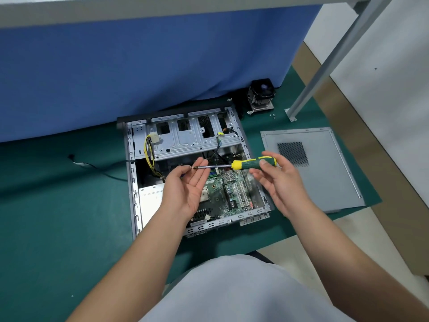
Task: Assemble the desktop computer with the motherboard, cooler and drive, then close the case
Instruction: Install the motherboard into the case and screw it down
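An open grey computer case [133, 182] lies flat on a green mat, with a green motherboard [220, 194] inside it. My right hand [278, 182] grips the green-and-yellow handle of a screwdriver [250, 164] held level above the case. The metal shaft points left, and its tip carries a small screw [190, 167] at the fingertips of my left hand [188, 184]. That hand is palm up with relaxed fingers. The black cooler [261, 94] stands on the mat behind the case. The grey side panel [325, 177] lies flat to the right.
A blue cloth [139, 66] hangs from a table behind the case. A grey metal table leg [325, 66] slants down at the right, with small loose screws [273, 116] near its foot. A black cable [97, 167] trails left from the case. Yellow wires [148, 149] sit inside.
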Demonstrator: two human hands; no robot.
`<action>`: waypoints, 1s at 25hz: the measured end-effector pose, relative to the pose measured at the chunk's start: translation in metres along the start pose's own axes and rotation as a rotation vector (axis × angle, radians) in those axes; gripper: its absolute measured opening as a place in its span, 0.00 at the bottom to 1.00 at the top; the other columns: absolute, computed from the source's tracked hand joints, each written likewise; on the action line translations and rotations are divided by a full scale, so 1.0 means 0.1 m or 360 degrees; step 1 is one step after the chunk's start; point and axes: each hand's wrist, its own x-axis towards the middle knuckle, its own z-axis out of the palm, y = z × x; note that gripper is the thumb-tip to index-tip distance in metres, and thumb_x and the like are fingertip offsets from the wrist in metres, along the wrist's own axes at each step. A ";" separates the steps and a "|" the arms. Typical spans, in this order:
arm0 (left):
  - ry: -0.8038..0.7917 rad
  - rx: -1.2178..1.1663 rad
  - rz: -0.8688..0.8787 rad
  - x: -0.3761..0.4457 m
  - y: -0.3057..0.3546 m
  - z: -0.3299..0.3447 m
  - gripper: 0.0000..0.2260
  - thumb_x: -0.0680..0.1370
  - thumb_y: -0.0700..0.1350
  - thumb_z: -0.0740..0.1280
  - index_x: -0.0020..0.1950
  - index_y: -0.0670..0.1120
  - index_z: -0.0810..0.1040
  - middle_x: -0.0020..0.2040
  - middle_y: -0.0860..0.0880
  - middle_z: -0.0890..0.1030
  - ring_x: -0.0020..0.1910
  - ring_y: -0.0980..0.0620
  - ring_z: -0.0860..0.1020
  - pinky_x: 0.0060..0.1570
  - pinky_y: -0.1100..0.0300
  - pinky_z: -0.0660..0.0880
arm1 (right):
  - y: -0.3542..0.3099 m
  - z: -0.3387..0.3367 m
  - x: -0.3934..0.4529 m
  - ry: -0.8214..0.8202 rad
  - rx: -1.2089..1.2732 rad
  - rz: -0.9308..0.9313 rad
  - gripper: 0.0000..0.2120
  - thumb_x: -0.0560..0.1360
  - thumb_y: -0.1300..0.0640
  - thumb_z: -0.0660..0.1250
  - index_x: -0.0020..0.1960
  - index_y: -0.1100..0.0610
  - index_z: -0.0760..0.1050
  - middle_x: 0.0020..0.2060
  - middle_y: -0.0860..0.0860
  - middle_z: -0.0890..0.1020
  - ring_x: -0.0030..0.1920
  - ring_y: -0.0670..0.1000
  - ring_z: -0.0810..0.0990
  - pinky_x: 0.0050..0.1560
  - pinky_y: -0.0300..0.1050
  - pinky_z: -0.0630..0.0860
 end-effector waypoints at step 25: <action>0.0034 0.0071 0.0046 0.05 0.03 0.02 0.08 0.83 0.33 0.60 0.62 0.37 0.71 0.57 0.33 0.83 0.57 0.36 0.84 0.57 0.46 0.82 | 0.03 0.10 -0.10 0.0035 -0.0039 -0.0106 0.14 0.79 0.66 0.69 0.64 0.58 0.78 0.51 0.60 0.82 0.53 0.61 0.86 0.51 0.42 0.83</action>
